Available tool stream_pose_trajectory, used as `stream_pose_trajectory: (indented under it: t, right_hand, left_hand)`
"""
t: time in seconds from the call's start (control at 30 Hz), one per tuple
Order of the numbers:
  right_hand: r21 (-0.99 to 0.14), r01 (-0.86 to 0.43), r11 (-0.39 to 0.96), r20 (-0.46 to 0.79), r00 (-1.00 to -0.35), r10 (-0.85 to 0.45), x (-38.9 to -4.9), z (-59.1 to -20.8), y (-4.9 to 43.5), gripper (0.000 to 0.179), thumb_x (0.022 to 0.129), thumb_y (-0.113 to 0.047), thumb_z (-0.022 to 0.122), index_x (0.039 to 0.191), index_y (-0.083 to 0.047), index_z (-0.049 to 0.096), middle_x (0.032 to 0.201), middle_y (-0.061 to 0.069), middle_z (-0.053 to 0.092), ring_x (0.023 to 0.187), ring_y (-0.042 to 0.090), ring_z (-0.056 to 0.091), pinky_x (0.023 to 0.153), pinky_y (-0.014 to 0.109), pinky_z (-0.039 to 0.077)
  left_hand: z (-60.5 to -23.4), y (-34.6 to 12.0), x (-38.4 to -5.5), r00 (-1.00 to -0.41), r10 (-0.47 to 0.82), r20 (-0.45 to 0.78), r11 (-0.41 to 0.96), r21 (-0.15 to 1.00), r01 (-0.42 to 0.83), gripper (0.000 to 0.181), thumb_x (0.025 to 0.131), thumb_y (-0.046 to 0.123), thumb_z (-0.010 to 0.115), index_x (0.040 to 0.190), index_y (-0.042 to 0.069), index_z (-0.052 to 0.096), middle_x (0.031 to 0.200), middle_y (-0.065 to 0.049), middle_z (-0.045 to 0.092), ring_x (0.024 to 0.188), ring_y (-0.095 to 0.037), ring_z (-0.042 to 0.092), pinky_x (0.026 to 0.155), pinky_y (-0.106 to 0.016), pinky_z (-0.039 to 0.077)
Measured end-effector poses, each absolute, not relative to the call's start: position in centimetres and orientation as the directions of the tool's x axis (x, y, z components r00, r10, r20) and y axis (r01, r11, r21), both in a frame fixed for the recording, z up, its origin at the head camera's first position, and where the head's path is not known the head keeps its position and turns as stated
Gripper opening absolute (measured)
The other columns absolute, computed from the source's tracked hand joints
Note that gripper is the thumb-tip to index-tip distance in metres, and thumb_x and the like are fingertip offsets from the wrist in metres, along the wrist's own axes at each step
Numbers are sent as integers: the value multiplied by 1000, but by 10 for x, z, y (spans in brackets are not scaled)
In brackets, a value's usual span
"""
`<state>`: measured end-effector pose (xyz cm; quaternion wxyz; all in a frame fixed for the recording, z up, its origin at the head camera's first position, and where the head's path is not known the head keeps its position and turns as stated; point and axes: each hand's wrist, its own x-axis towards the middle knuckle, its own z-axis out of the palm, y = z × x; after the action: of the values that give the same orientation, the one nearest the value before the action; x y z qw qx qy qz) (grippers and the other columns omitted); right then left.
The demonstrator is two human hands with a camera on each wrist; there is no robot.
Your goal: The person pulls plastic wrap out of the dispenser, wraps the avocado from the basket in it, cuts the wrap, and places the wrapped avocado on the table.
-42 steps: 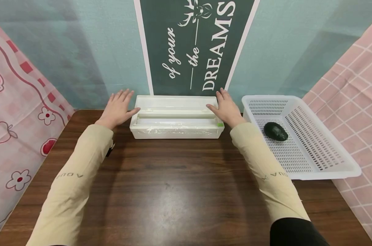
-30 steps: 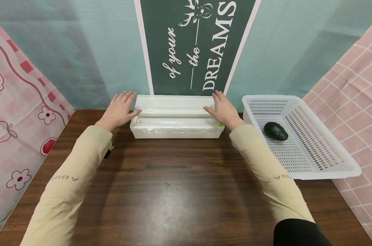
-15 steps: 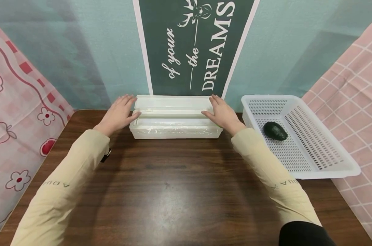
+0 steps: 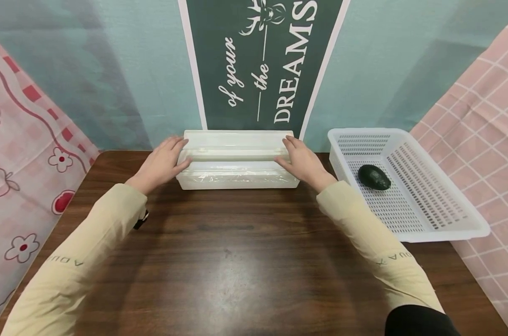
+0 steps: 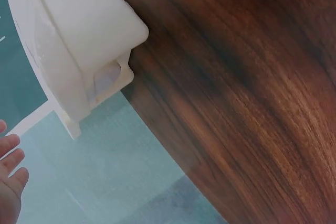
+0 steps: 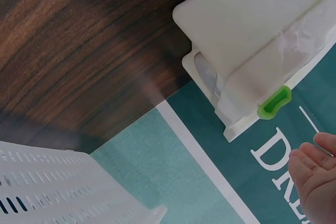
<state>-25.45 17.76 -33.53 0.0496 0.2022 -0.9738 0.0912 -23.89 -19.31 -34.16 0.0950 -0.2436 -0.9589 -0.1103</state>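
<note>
Both of our hands sit lower and closer in than in the earliest frame: the left hand point(image 4: 161, 163) and the right hand point(image 4: 303, 161) now overlap the two ends of the cling-film dispenser point(image 4: 239, 183) in the head view, while the dispenser keeps its place. Our fingers are extended, with each thumb apart from them, and we hold nothing. Whether any fingertip touches the dispenser, we cannot tell.

Location: the dispenser stands between our hands, at the rear of the table point(image 4: 228, 233), long side toward us.

Status: we judge the handling to be at an early stage. Done: the lid point(image 4: 237, 139) appears raised, the roll point(image 4: 237, 165) appears seated inside, and film point(image 4: 237, 178) lies over the front wall. Not done: we see no sheet drawn out past that wall, and the avocado point(image 4: 374, 178) rests in the basket point(image 4: 482, 228), to the right of our right hand.

Materials: we note a long, box-shaped dispenser body in smooth white plastic, with rounded lower corners. Its film is transparent, glossy and wrinkled. A small green slider point(image 6: 274, 103), probably the cutter, sits at the end near our right hand. Slotted white plastic forms the rectangular basket; the avocado is oval, dark green and slightly shiny. Below our hands, the table shows glossy brown wood grain; beyond them hangs a blue-green cloth point(image 4: 161, 70).
</note>
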Motion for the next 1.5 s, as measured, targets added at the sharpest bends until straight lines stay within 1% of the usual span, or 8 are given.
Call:
stream_pose_trajectory:
  t: [0.23, 0.37, 0.57, 0.7, 1.07, 1.3, 1.5]
  right_hand:
    - [-153, -405, 901, 135, -912, -387, -249, -337, 175, 70, 89, -46, 51, 136, 3, 36, 142, 19, 32, 130, 33, 31, 103, 46, 32]
    - [-162, -409, 898, 130, -911, -391, -245, -339, 173, 69, 89, -46, 51, 136, 2, 36, 142, 18, 33, 130, 32, 32, 103, 45, 33]
    - [-163, -421, 892, 118, -906, -406, -238, -341, 173, 67, 89, -45, 52, 136, 2, 38, 141, 18, 35, 130, 31, 32, 104, 43, 32]
    - [-170, -433, 885, 126, -900, -416, -234, -341, 172, 64, 90, -44, 52, 134, 1, 40, 139, 17, 36, 129, 30, 33, 104, 43, 31]
    - [-157, -494, 855, 175, -866, -468, -225, -344, 173, 59, 90, -41, 53, 128, 3, 46, 133, 18, 43, 124, 31, 39, 101, 44, 35]
    - [-136, -518, 845, 200, -849, -488, -222, -347, 175, 54, 89, -40, 55, 123, 3, 50, 125, 18, 48, 117, 31, 45, 93, 45, 42]
    - [-114, -549, 828, 241, -824, -513, -219, -352, 176, 51, 88, -37, 57, 120, 3, 53, 120, 18, 52, 113, 30, 49, 89, 44, 45]
  left_hand:
    - [-342, -190, -231, -873, 444, 202, 860, 178, 478, 58, 91, 32, 52, 133, -6, 38, 136, -25, 36, 128, -37, 29, 107, -48, 23]
    - [-343, -188, -226, -869, 450, 207, 857, 173, 485, 54, 90, 30, 54, 129, -5, 42, 132, -24, 39, 125, -37, 32, 104, -49, 28]
    - [-347, -185, -218, -841, 478, 252, 836, 164, 524, 46, 90, 26, 55, 122, -6, 48, 123, -23, 48, 119, -35, 40, 98, -48, 35]
    - [-350, -184, -215, -823, 498, 274, 822, 151, 549, 43, 89, 23, 56, 120, -7, 49, 119, -23, 50, 115, -35, 43, 96, -48, 37]
    - [-355, -184, -211, -793, 516, 325, 799, 151, 582, 35, 88, 21, 58, 114, -3, 55, 110, -19, 57, 110, -32, 49, 91, -46, 43]
    - [-358, -184, -209, -770, 532, 351, 784, 138, 605, 32, 86, 18, 60, 110, -3, 57, 105, -19, 59, 102, -31, 53, 82, -46, 47]
    - [-363, -187, -208, -740, 552, 384, 767, 115, 631, 27, 84, 14, 62, 105, -3, 59, 99, -17, 61, 94, -30, 57, 74, -44, 50]
